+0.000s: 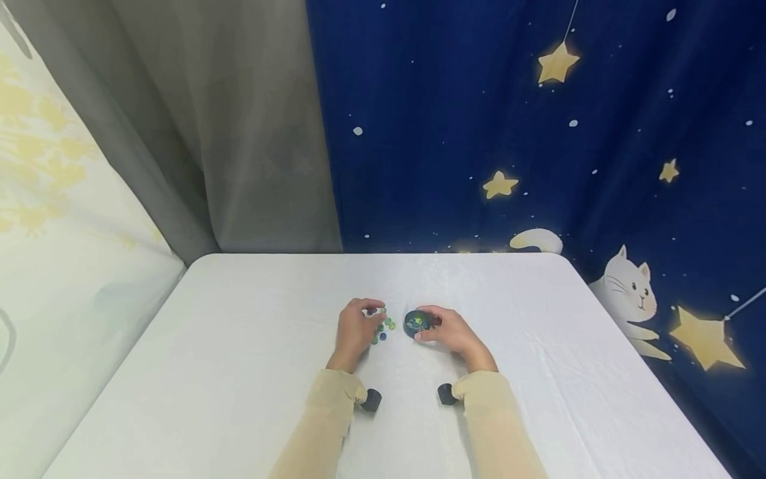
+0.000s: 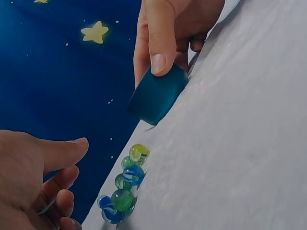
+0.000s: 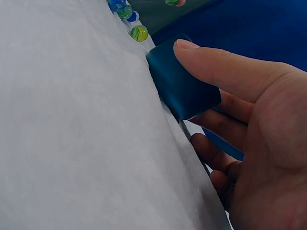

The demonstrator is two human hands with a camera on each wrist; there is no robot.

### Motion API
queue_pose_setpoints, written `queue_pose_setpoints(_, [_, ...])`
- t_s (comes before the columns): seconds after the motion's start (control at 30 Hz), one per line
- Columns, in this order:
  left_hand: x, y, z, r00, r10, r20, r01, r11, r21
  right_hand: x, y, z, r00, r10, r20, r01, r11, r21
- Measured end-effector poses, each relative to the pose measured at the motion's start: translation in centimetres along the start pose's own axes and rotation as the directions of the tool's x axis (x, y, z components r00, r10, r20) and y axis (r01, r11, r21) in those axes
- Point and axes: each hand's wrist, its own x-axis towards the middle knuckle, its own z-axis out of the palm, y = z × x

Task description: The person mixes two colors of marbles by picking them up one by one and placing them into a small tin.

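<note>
My right hand point(image 1: 453, 334) clamps its fingers point(image 3: 216, 72) on one teal cup point(image 2: 157, 94); my left hand point(image 1: 354, 329), fingers loosely curled, hovers beside about six marbles point(image 2: 125, 184) on the counter point(image 1: 239, 346).

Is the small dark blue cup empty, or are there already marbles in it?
Not empty: in the head view the cup, held by the right hand, shows several coloured marbles inside. More marbles lie loose on the table.

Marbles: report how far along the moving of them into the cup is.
Done: several marbles already lie inside the dark teal cup, seen from the head view. In hand: the right hand steadies that cup in its grip, while the left hand reaches at the loose marbles. Left: a cluster of green and blue ones sits on the white table.
</note>
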Motion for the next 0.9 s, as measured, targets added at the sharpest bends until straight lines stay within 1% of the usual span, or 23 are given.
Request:
queue_pose_setpoints(0.13, [-0.2,0.3,0.2,1.000,0.023,0.001,-0.023,1.000,-0.004,-0.2,-0.1,-0.1,1.000,-0.002,0.000,0.002,1.000,0.002])
queue_pose_setpoints(0.37, [-0.7,0.9,0.4,0.999,0.036,0.009,-0.036,0.999,-0.016,-0.4,0.0,-0.1,1.000,-0.018,0.002,0.018,1.000,0.000])
queue_pose_setpoints(0.5, [-0.9,1.3,0.5,0.999,0.043,0.012,-0.043,0.999,-0.020,-0.5,0.0,-0.2,1.000,-0.014,0.002,0.014,1.000,-0.004])
queue_pose_setpoints(0.67, [-1.2,1.7,0.5,0.998,0.070,0.006,-0.070,0.997,-0.022,-0.6,0.0,-0.2,1.000,-0.010,0.004,0.010,1.000,-0.011])
queue_pose_setpoints(0.9, [-1.3,2.0,0.8,0.997,0.075,0.013,-0.075,0.997,-0.012,-0.7,-0.1,-0.3,1.000,-0.013,0.006,0.013,1.000,-0.009])
